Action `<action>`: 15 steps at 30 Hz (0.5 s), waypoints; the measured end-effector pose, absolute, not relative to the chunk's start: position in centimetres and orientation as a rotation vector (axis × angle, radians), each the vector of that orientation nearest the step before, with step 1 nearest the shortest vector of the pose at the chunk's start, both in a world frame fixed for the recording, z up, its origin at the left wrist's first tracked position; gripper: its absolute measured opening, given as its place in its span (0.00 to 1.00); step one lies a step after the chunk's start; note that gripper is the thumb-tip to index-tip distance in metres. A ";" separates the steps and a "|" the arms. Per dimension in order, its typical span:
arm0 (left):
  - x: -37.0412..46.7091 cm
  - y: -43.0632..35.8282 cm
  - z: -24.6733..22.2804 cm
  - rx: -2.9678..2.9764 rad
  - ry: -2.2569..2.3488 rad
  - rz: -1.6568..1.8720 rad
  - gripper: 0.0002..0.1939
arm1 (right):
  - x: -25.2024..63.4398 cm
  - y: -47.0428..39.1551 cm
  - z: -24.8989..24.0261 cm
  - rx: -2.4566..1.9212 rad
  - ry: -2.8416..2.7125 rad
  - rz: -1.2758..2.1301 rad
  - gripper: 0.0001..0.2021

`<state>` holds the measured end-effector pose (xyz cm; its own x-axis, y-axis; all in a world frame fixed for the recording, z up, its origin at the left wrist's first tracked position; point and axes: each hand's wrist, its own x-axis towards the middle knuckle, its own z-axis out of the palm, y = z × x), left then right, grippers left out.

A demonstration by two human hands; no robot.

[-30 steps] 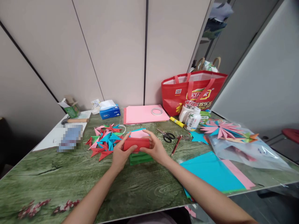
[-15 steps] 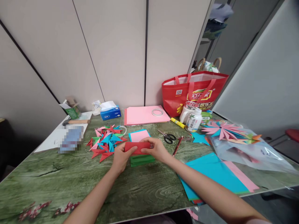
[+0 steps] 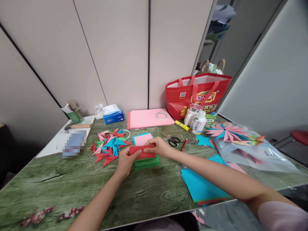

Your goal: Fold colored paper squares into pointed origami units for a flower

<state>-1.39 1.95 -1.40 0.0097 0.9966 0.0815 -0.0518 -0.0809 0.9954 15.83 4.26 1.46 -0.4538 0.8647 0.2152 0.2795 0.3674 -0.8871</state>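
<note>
A folded piece of red paper (image 3: 141,152) is held up between both hands, above the table. My left hand (image 3: 125,160) pinches its left end, the thumb lying on the near face. My right hand (image 3: 160,147) grips the upper right part, fingertips along the top edge. Just below and behind the red paper lies a stack of green paper (image 3: 146,163), partly covered by it. Beyond it, pink paper (image 3: 143,139) rests on blue sheets. To the left sits a pile of folded paper stars (image 3: 109,146) in red, pink, blue and green.
Black scissors (image 3: 173,140), a red pencil (image 3: 184,145) and a yellow glue stick (image 3: 182,125) lie right of centre. Blue sheets (image 3: 202,183) lie under my right forearm. At the back stand a red bag (image 3: 175,99), a white bottle (image 3: 198,123) and a tissue box (image 3: 113,116).
My right hand has shifted left and upward along the red paper, its fingers now over the top edge. The right forearm has swung higher across the blue sheets.
</note>
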 end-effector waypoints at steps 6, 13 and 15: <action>-1.5 2.1 -1.8 1.154 1.070 1.271 0.13 | 16.1 5.0 1.9 -0.937 -2.015 1.066 0.11; -1.4 1.9 -0.6 0.942 0.937 1.121 0.15 | 16.1 5.4 2.1 -0.951 -2.073 1.013 0.11; -1.4 1.8 -0.2 0.906 0.851 1.019 0.16 | 16.1 5.4 2.2 -0.949 -2.126 0.967 0.09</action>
<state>-1.42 1.79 -0.25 0.2929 0.9428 -0.1590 -0.3240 0.2543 0.9112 16.12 5.37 2.16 -0.5564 0.7989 0.2285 0.3524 0.4759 -0.8058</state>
